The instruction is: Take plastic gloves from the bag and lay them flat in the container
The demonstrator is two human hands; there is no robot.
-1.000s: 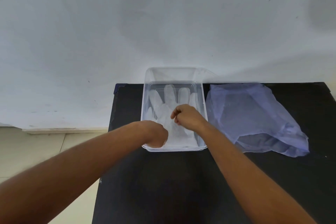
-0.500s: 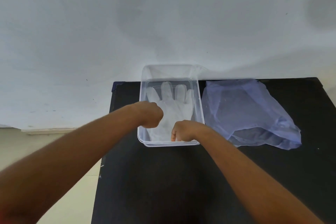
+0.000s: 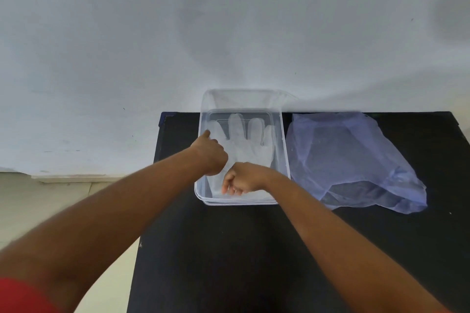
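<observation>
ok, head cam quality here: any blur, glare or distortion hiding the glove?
Head view: wide-angle bend bows the black table edges; near forearms soft; clear container has little glare, so the glove reads, faint; soft shadows on the wall; bag sharp.

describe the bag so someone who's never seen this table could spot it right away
Start at the black table against the pale wall. On it stands a clear container holding a flat plastic glove; both hands are inside it. The bag lies just to its right: a thin, crumpled, bluish see-through sheet, soft and shapeless where the container is rigid.
</observation>
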